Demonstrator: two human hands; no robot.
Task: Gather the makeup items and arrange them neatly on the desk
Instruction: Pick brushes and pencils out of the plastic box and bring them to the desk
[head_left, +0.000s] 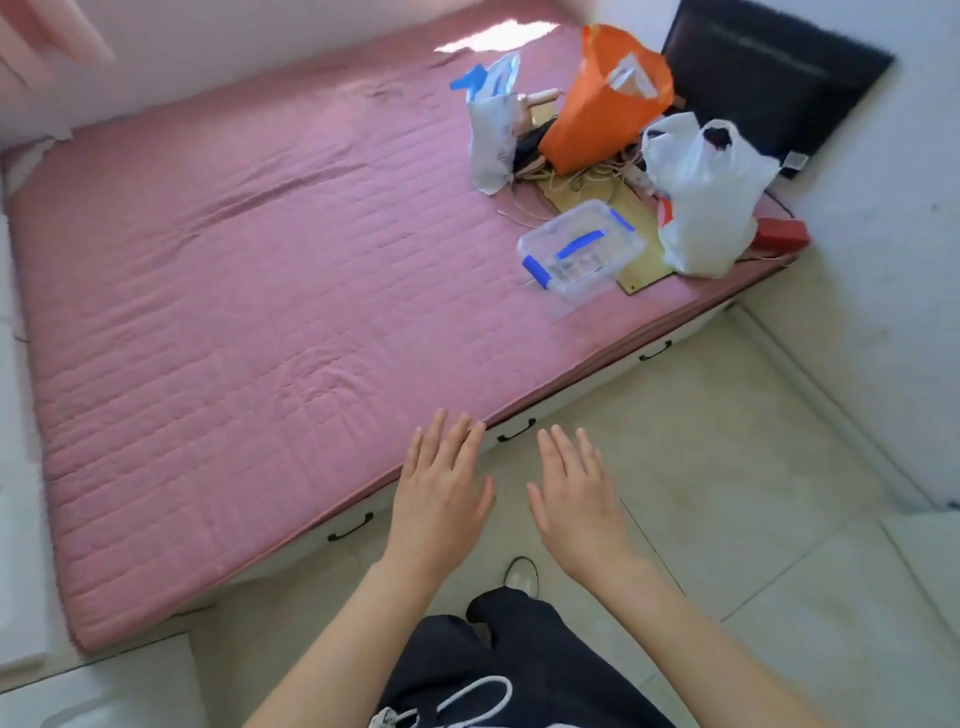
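My left hand (441, 493) and my right hand (576, 499) hover side by side, palms down and fingers straight, over the near edge of a pink mattress (234, 312). Neither holds anything. Far ahead on the mattress lies a clear plastic box (579, 249) with blue clips and small items inside, too blurred to name. Behind it stand an orange bag (602, 98), a white plastic bag (706, 202) and a blue-and-white bag (491, 130). No desk is in view.
Tangled cords and a yellow board (639, 218) lie among the bags. A red box (782, 234) sits at the mattress corner, a black cushion (774, 73) leans on the wall. Drawer handles (516, 431) line the bed base. Pale tiled floor (753, 467) spreads to the right.
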